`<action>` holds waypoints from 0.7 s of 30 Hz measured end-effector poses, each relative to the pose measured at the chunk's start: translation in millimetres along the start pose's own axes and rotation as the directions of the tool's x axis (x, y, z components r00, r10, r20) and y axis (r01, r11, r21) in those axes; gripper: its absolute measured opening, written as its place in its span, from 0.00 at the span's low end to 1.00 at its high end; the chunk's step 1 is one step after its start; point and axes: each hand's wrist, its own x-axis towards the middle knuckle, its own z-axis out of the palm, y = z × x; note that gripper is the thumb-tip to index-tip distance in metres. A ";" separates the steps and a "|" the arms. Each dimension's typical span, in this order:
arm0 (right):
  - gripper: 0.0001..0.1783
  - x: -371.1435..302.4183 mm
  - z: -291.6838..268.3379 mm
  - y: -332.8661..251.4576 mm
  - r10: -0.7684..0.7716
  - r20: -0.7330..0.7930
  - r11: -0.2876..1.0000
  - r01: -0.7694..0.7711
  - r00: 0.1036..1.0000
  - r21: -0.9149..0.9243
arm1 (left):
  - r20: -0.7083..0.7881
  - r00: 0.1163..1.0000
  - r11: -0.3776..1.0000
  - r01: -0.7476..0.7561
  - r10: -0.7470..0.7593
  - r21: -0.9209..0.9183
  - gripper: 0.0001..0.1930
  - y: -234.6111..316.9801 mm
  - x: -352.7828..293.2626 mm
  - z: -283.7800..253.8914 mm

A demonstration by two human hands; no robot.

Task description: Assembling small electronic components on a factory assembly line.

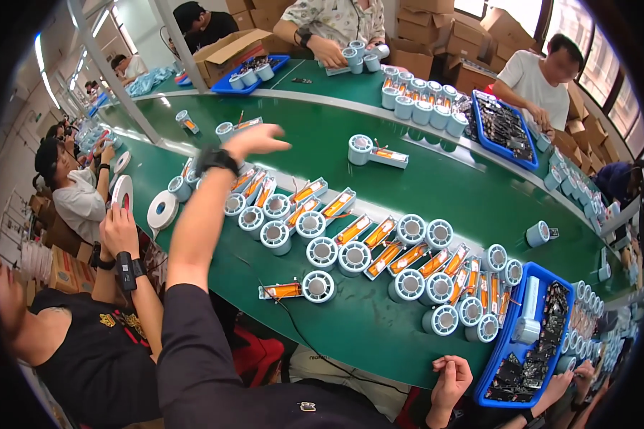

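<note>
My left hand, wearing a dark wristband, reaches out over the green conveyor with its fingers stretched and nothing in them. Just beyond it lies a light-blue device with a round head and an opened handle, partly hidden by the hand. By the table's near edge, my right hand is loosely closed, with nothing visible in its fingers. In front of me stand several similar devices with slotted round heads and orange parts in their open handles. One device sits apart, nearest me, with a thin black cable beside it.
A blue tray of small black parts stands right of my right hand. White tape rolls lie left of my arm, near a co-worker's hands. Another device rests mid-conveyor. Across it, co-workers handle devices beside a second blue tray.
</note>
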 end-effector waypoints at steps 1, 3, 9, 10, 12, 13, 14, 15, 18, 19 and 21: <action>0.07 0.0 -1.1 0.7 -0.002 0.005 1.000 0.002 1.000 0.006 | -0.068 0.977 0.975 -0.193 0.201 0.106 0.44 29.7 23.9 23.3; 0.07 -0.3 -1.6 1.4 -0.009 0.008 1.000 0.009 1.000 0.010 | -0.126 0.922 0.921 -0.338 0.365 0.194 0.47 107.2 47.2 54.9; 0.08 0.0 -10.9 11.6 -0.012 0.056 1.000 0.011 0.998 0.015 | 0.022 0.966 0.939 -0.256 0.258 0.229 0.32 173.7 115.1 119.0; 0.08 1.7 -12.9 13.4 -0.014 0.054 1.000 0.013 0.998 0.012 | 0.015 0.971 0.945 -0.236 0.239 0.226 0.32 175.8 114.0 118.7; 0.08 6.3 -15.3 13.3 -0.004 0.077 1.000 0.003 0.997 0.013 | -0.140 0.952 0.954 -0.249 0.273 0.167 0.19 175.9 107.7 117.0; 0.08 4.7 -17.0 11.5 -0.002 0.071 1.000 0.001 0.997 0.013 | -0.201 0.952 0.961 -0.190 0.230 0.201 0.18 173.7 102.4 107.6; 0.08 2.4 -17.2 10.6 0.003 0.069 1.000 -0.004 0.998 0.016 | -0.262 0.947 0.964 -0.123 0.185 0.235 0.17 162.5 95.3 92.2; 0.08 1.5 -17.4 10.4 0.014 0.077 1.000 -0.016 0.997 0.018 | -0.360 0.926 0.968 -0.022 0.114 0.250 0.16 144.4 88.2 78.8; 0.08 3.5 -13.9 10.6 -0.016 0.074 1.000 0.016 0.997 -0.011 | -0.532 0.825 0.949 0.293 -0.191 0.114 0.18 58.1 61.4 29.4; 0.08 2.9 -10.1 6.6 -0.010 0.075 1.000 0.011 0.997 -0.008 | -0.554 0.773 0.922 0.386 -0.308 0.025 0.19 26.3 47.7 15.0; 0.07 0.7 3.3 -9.0 0.049 0.041 0.997 -0.047 0.998 -0.069 | -0.578 0.701 0.819 0.566 -0.418 0.095 0.22 -61.0 8.9 -9.4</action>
